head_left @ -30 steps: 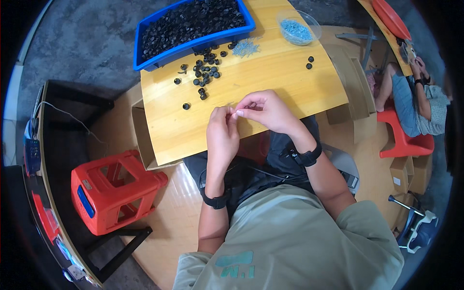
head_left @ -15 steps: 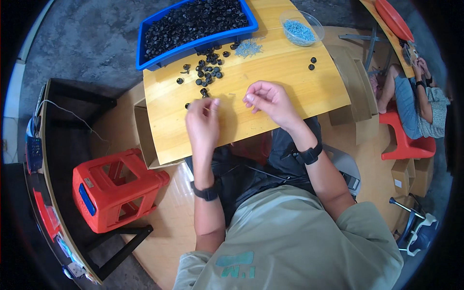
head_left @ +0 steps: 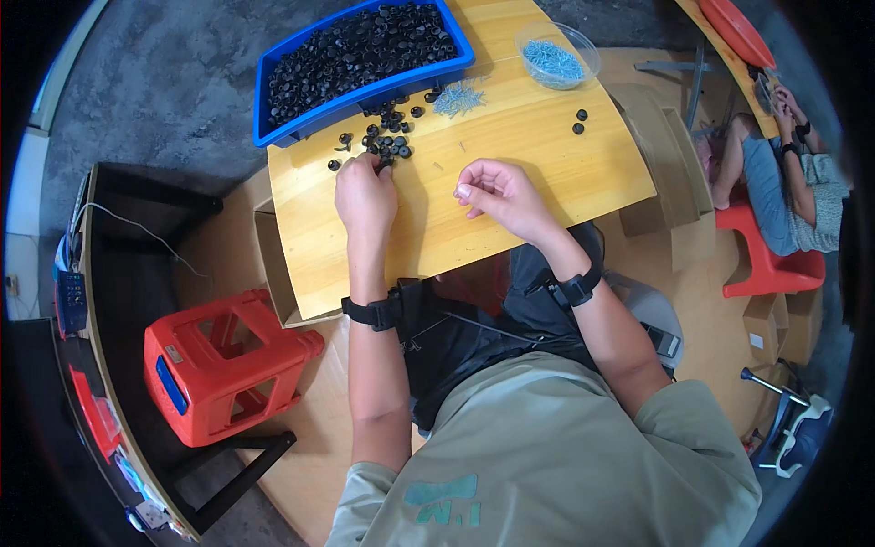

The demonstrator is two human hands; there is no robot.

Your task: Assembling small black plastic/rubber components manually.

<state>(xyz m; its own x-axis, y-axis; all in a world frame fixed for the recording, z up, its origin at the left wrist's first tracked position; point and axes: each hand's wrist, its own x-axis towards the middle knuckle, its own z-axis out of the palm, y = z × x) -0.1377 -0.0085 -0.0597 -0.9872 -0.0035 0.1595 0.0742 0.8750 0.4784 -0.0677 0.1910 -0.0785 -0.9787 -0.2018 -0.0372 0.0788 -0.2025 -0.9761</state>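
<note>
- Covering part of the loose cluster of black plastic caps (head_left: 402, 149), the left hand (head_left: 366, 202) pointed its fingers downward; whether they gripped one, I could not tell.
- The right hand (head_left: 503, 195) hung over the surface (head_left: 565, 159), fingers curled narrowly toward the thumb; I could not tell whether they held anything.
- The caps lay just below a blue tray (head_left: 262, 105), near thin silvery fasteners (head_left: 458, 98).

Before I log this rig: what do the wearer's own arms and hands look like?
Left hand and right hand: no gloves. Each wrist wears a black band, left band and right band, both with a chunky black piece on the strap. Forearms uncovered; short, loose grey-green sleeves, left sleeve and right sleeve, with no markings visible.
</note>
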